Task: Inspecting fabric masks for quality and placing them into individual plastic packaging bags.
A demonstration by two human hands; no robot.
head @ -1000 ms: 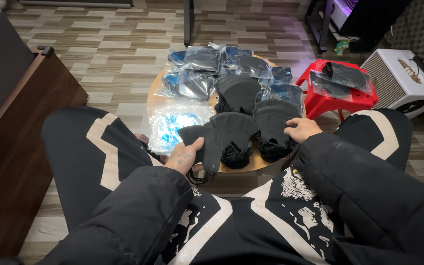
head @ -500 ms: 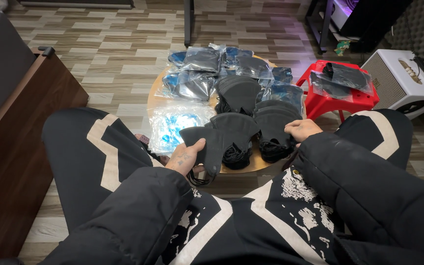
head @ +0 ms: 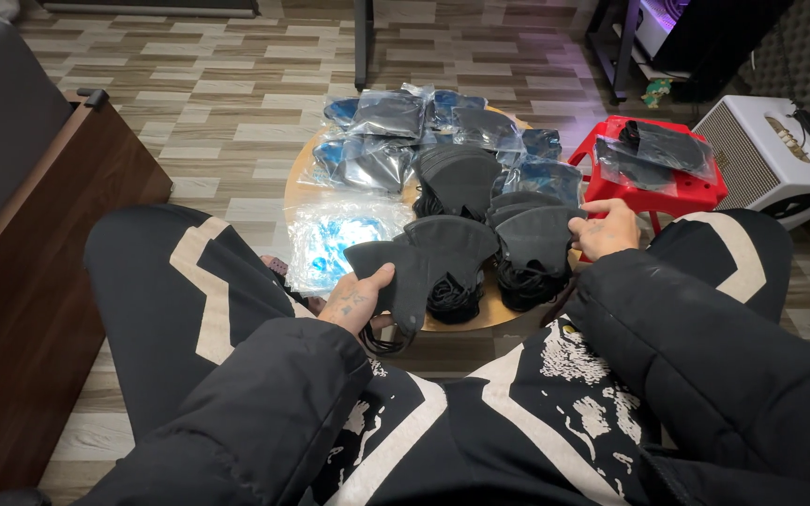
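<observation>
My left hand grips a black face mask by its near edge, its ear loops dangling below. My right hand rests on a stack of black face masks at the right side of a small round wooden table. Between the hands lies another pile of black masks, and a third pile sits behind it. Both arms wear black puffy sleeves.
Several clear plastic bags of masks cover the far half of the table, and an empty clear and blue bag lies at its left. A red stool holding bagged masks stands right, beside a white speaker. A brown cabinet is left.
None of the mask piles has shifted. My left hand has drawn its mask slightly toward me and to the left; my right hand stays on the right stack.
</observation>
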